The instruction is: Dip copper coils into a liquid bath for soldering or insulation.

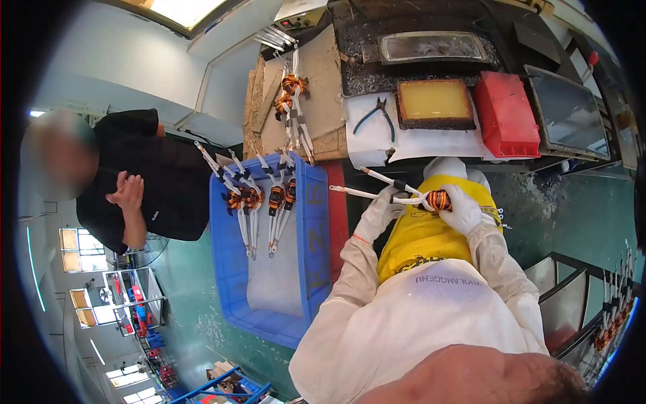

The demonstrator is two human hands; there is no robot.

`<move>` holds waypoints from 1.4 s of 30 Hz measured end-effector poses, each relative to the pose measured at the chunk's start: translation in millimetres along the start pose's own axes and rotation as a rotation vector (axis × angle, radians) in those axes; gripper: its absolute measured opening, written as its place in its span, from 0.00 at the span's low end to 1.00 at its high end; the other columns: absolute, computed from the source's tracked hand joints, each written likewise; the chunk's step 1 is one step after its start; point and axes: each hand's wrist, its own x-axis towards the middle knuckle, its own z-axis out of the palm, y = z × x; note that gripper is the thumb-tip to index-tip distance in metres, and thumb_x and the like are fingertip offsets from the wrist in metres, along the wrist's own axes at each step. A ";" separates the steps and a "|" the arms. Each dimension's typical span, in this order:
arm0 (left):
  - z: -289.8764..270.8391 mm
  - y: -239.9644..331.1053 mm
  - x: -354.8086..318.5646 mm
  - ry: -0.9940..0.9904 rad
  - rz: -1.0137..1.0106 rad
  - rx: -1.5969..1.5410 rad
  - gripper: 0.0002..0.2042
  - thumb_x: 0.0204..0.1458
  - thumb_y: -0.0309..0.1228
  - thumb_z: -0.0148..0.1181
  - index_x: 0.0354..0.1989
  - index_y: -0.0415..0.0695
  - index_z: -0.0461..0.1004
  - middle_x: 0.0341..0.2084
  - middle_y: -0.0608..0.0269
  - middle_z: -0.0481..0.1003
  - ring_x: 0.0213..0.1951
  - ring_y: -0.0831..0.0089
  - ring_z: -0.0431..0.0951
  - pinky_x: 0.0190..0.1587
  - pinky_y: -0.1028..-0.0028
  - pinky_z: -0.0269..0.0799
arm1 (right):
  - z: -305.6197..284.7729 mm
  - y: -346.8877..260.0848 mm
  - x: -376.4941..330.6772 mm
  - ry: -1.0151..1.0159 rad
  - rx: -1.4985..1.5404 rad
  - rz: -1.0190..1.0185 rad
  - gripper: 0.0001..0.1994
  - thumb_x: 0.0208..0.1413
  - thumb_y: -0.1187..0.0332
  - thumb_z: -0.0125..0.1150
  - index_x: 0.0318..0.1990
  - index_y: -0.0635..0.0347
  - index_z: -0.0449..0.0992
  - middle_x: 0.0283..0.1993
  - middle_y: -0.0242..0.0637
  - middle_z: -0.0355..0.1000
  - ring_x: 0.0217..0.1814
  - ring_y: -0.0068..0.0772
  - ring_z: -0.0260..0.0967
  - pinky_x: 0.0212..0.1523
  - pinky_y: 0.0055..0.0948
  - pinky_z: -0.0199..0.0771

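Coil (439,200), right of the bin (269,328): the right grip (464,210) is closed on it, the left grip (381,215) on its lead (352,192), presumably steadying both ends. Other coils (252,197) lie at the bin's far end, leads jutting beyond, likely against tangling.

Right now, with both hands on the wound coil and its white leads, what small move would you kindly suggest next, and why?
I would probably steady the coil with the right hand and ease the white leads together with the left hand, because they spread apart toward their ends and that hand is at them.
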 end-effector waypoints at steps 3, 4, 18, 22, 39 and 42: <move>14.4 6.8 5.2 -0.031 0.001 -0.004 0.21 0.64 0.48 0.49 0.57 0.47 0.70 0.42 0.62 0.78 0.44 0.74 0.78 0.46 0.73 0.72 | -3.2 -1.5 -0.7 -0.016 0.039 0.017 0.25 0.44 0.66 0.68 0.53 0.50 0.70 0.49 0.41 0.72 0.49 0.50 0.73 0.48 0.42 0.75; 11.5 6.5 6.2 -0.054 0.019 -0.014 0.19 0.65 0.48 0.48 0.54 0.47 0.72 0.41 0.63 0.79 0.44 0.75 0.78 0.46 0.74 0.71 | -4.6 -2.6 -1.2 -0.024 0.080 0.038 0.26 0.44 0.66 0.69 0.53 0.50 0.70 0.50 0.41 0.73 0.50 0.50 0.73 0.49 0.41 0.75; 39.9 16.6 8.5 -0.337 0.108 0.013 0.28 0.64 0.39 0.55 0.68 0.39 0.57 0.54 0.56 0.72 0.50 0.69 0.74 0.56 0.69 0.70 | -164.6 -11.0 33.4 0.361 -0.109 -0.319 0.24 0.39 0.76 0.69 0.48 0.55 0.73 0.44 0.43 0.73 0.46 0.52 0.73 0.44 0.40 0.74; 34.1 15.3 7.1 -0.278 0.057 -0.002 0.28 0.63 0.38 0.55 0.68 0.38 0.58 0.53 0.54 0.73 0.50 0.69 0.75 0.56 0.70 0.70 | -198.2 19.0 69.0 0.386 -0.166 -0.224 0.24 0.41 0.75 0.68 0.50 0.55 0.71 0.46 0.43 0.73 0.49 0.52 0.72 0.48 0.39 0.74; 145.2 59.4 56.7 -0.303 0.267 0.976 0.22 0.56 0.38 0.62 0.58 0.46 0.69 0.53 0.56 0.73 0.55 0.64 0.74 0.57 0.67 0.70 | -222.9 109.7 133.6 0.299 -0.086 -0.065 0.29 0.45 0.77 0.60 0.59 0.53 0.67 0.53 0.43 0.71 0.56 0.49 0.71 0.55 0.33 0.71; 181.0 62.7 96.6 -0.152 0.886 1.286 0.25 0.48 0.37 0.65 0.55 0.47 0.70 0.51 0.54 0.71 0.53 0.53 0.71 0.55 0.59 0.70 | -222.6 104.4 133.9 0.364 -0.153 -0.122 0.30 0.45 0.78 0.58 0.60 0.50 0.67 0.55 0.43 0.70 0.58 0.53 0.69 0.55 0.37 0.71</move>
